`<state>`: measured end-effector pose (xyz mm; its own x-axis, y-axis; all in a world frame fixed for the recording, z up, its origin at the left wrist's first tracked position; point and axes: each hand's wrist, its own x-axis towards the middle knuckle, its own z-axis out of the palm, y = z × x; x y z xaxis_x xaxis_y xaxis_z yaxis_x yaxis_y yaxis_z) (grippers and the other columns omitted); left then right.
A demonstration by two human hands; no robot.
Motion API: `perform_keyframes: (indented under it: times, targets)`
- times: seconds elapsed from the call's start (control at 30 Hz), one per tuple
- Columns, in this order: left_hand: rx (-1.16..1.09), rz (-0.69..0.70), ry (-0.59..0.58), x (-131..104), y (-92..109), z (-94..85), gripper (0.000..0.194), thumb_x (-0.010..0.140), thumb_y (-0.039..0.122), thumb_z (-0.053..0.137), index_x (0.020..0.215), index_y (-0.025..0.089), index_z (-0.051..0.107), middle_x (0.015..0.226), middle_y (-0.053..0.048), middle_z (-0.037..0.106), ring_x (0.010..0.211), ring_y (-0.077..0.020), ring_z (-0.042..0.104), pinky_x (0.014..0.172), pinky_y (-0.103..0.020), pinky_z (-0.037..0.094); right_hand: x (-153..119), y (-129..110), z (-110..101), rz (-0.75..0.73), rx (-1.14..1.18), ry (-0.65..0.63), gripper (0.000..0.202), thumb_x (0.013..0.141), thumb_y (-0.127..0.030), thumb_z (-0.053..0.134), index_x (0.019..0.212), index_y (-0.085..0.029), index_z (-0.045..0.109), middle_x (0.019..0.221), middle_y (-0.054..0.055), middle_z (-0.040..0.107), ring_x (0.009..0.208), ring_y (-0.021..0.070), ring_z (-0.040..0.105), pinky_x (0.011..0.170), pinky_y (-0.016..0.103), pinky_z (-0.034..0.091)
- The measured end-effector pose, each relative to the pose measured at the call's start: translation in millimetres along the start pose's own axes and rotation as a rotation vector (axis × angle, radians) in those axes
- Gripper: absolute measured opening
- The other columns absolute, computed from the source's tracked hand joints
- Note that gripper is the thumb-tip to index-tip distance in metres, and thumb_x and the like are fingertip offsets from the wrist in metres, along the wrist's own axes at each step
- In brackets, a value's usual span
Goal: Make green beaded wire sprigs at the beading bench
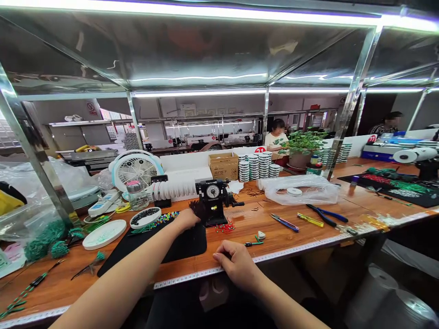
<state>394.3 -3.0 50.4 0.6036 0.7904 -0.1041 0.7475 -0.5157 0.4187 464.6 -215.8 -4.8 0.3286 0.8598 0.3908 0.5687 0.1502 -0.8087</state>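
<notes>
My left hand reaches over the black mat to the left side of a small black winding machine with a round dial. Its fingertips are at a dark, bristly bundle and are mostly hidden, so a grip cannot be made out. A row of white spools extends from the machine's left side. My right hand is at the table's front edge with its fingers curled and the thumb close to the index finger. Whatever they pinch, if anything, is too small to see. Red-and-green small pieces lie below the machine.
Left of the mat are a dish of black beads, a white round lid and a fan. To the right lie a cutter, a yellow-handled screwdriver and blue pliers. Stacked spools stand behind.
</notes>
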Motion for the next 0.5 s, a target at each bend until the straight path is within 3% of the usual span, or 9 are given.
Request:
perform_keyframes:
  times: [0.13, 0.3, 0.4, 0.5]
  targets:
    - [-0.061, -0.082, -0.03, 1, 3, -1.1, 0.021, 0.086, 0.032, 0.056, 0.09, 0.012, 0.06, 0.082, -0.002, 0.062, 0.068, -0.0137, 0.06, 0.062, -0.03, 0.051, 0, -1, -1, -0.01, 0.005, -0.011, 0.014, 0.081, -0.019, 0.055, 0.068, -0.016, 0.057, 0.065, -0.001, 0.059, 0.062, 0.0113, 0.052, 0.06, 0.021, 0.035]
    - [-0.291, -0.058, 0.029, -14, 2, -13.7, 0.021, 0.085, 0.032, 0.057, 0.08, 0.012, 0.059, 0.074, 0.0, 0.06, 0.063, -0.0125, 0.057, 0.057, -0.027, 0.048, 0, -3, -5, -0.013, 0.028, -0.007, 0.016, 0.081, -0.02, 0.055, 0.066, -0.015, 0.057, 0.064, -0.001, 0.058, 0.062, 0.0116, 0.051, 0.06, 0.022, 0.035]
    - [-0.525, -0.003, 0.074, -48, 2, -13.8, 0.018, 0.084, 0.031, 0.055, 0.08, 0.013, 0.055, 0.082, -0.005, 0.062, 0.073, -0.015, 0.061, 0.055, -0.024, 0.045, 1, -3, -8, 0.007, 0.116, -0.007, 0.018, 0.08, -0.022, 0.057, 0.064, -0.015, 0.059, 0.062, -0.001, 0.057, 0.061, 0.0113, 0.05, 0.059, 0.023, 0.035]
    - [-0.769, 0.038, 0.033, -100, 4, 2.1, 0.019, 0.086, 0.034, 0.049, 0.086, 0.015, 0.051, 0.095, -0.008, 0.064, 0.084, -0.0157, 0.063, 0.056, -0.02, 0.044, 2, -6, -7, 0.143, 0.393, -0.054, 0.022, 0.077, -0.034, 0.062, 0.068, -0.014, 0.064, 0.057, -0.001, 0.056, 0.051, 0.0093, 0.046, 0.051, 0.021, 0.034]
